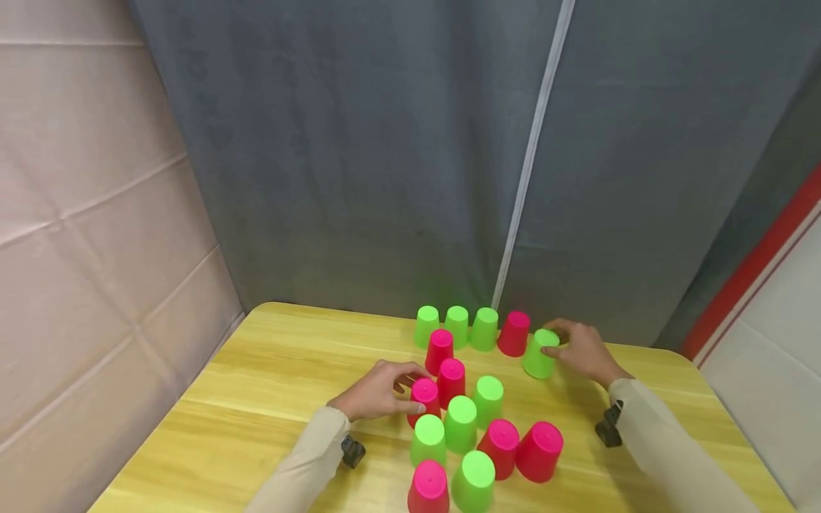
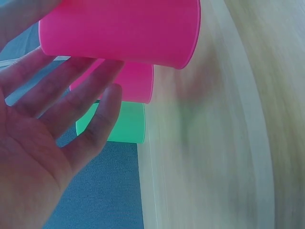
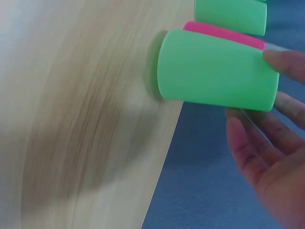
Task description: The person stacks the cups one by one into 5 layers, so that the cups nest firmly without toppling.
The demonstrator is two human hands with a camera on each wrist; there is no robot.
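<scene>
Our left hand (image 1: 380, 390) curls around an upturned pink plastic cup (image 1: 424, 399) near the middle of the yellow wooden table (image 1: 269, 370); the left wrist view shows what the head view cannot, our fingers (image 2: 71, 95) lying along the cup's side. Our right hand (image 1: 580, 349) pinches an upturned green plastic cup (image 1: 539, 353) at the far row's right end, tilted, its rim partly lifted in the right wrist view. A grey curtain (image 1: 385, 157) hangs behind. We count eight green cups and seven pink ones, crowding both hands
</scene>
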